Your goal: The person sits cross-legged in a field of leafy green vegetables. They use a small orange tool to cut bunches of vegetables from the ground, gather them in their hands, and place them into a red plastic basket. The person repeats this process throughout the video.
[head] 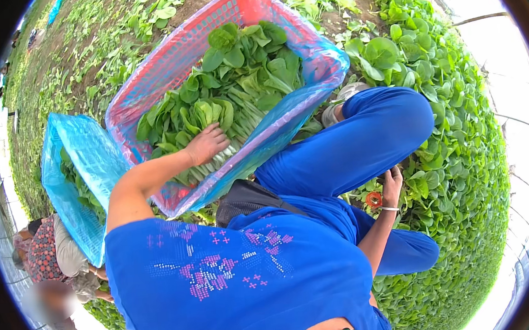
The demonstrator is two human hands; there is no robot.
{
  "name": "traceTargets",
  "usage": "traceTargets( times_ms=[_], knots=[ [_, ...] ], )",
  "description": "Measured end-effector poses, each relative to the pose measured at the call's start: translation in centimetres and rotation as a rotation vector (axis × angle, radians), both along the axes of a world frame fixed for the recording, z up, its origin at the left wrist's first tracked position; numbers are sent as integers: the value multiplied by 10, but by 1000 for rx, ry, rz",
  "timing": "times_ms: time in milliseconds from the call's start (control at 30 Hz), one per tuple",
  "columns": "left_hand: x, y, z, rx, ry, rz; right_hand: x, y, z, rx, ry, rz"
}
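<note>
My left hand [208, 144] is in a red plastic basket [165, 54] lined with blue translucent film, its fingers curled over the pale stems of a bunch of leafy greens [208, 113]. More bunches lie packed around it, their leaves mostly towards the far side. My right hand [391, 187] is low between my bent legs, close to growing greens [424, 186]; my thigh partly hides its fingertips, and what it holds cannot be made out. A pale bracelet is on that wrist, and an orange-red ring-like item [373, 199] shows beside it.
A second blue-lined container [53, 170] with greens stands at the left, beside another person [63, 252]. Dense leafy plants [462, 224] grow along the right. Loose leaves and soil [87, 67] lie beyond the basket. A black bag-like item [248, 198] is near my lap.
</note>
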State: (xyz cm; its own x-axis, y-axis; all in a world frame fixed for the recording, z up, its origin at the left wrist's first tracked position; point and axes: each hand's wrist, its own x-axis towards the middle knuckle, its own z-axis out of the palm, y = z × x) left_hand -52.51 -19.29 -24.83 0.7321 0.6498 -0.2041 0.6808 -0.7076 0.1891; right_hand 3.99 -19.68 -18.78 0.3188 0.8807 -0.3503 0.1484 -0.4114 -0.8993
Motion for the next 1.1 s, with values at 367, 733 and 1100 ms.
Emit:
traceTargets(
  times_ms=[367, 733, 1100],
  knots=[
    [7, -3, -7, -132, 100, -27, 16, -27, -29, -65, -568, 448],
    [26, 4, 66, -308, -233, 121, 26, -21, -31, -40, -714, 686],
    [-44, 119, 73, -214, 286, 448, 29, -44, -31, -231, -431, 494]
  ],
)
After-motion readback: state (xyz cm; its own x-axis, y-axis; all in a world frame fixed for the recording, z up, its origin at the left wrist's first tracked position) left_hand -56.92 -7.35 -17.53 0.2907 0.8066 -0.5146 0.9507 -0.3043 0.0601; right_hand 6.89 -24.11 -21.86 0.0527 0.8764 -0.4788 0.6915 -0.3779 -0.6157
